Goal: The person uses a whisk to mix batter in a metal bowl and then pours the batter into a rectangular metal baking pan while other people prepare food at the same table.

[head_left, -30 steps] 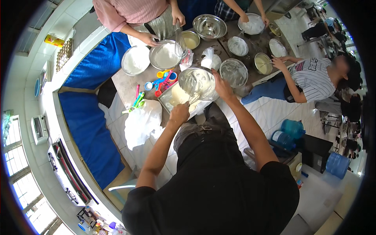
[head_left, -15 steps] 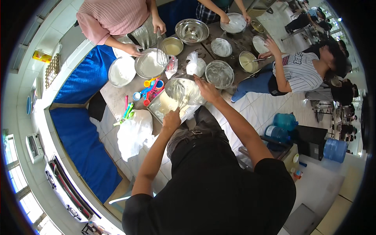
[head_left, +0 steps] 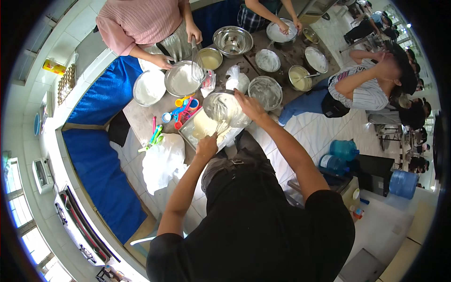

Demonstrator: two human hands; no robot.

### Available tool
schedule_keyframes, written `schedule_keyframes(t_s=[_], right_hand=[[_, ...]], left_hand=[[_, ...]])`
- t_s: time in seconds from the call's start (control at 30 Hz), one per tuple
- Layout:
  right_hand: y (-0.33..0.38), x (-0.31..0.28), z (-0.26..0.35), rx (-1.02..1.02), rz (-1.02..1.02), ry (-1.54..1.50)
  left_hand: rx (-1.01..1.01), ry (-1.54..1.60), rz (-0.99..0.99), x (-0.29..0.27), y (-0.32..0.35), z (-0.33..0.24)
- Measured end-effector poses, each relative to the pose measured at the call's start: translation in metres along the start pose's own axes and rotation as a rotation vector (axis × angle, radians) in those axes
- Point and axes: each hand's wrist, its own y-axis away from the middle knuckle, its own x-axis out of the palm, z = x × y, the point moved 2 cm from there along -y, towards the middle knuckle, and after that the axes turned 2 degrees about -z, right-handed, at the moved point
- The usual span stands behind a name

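- Both gripping: left hand (head_left: 206, 146), wire whisk (head_left: 222, 127); right hand (head_left: 250, 107), tilted metal bowl (head_left: 213, 104).
- You're seemingly scraping batter (head_left: 203, 124) into the rectangular pan (head_left: 189, 131) (sticky!); next needs steady tilt.

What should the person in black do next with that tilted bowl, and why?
Probably sweep the whisk along the inside of the bowl toward the tray: pale batter clings inside the bowl, the right hand tilts it over the tray, and the left hand holds the whisk.

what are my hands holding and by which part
Your left hand grips a silver wire whisk by its handle; your right hand holds a tilted, round silver metal bowl by its rim.
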Motion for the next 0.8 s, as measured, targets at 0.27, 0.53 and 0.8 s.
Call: schedule_keyframes(t_s=[0.27,0.53,0.8], right_hand=[[0.012,0.010,0.007,0.078,-0.001,0.023],[0.011,0.004,0.012,0.177,-0.057,-0.080],[-0.002,-0.034,0.047,0.200,-0.111,-0.237]], left_hand=[[-0.078,0.182,-0.279,-0.034,-0.005,-0.009],[-0.043,0.266,-0.293,0.000,-0.026,0.000],[-0.248,0.826,-0.612,0.032,-0.009,0.056]])
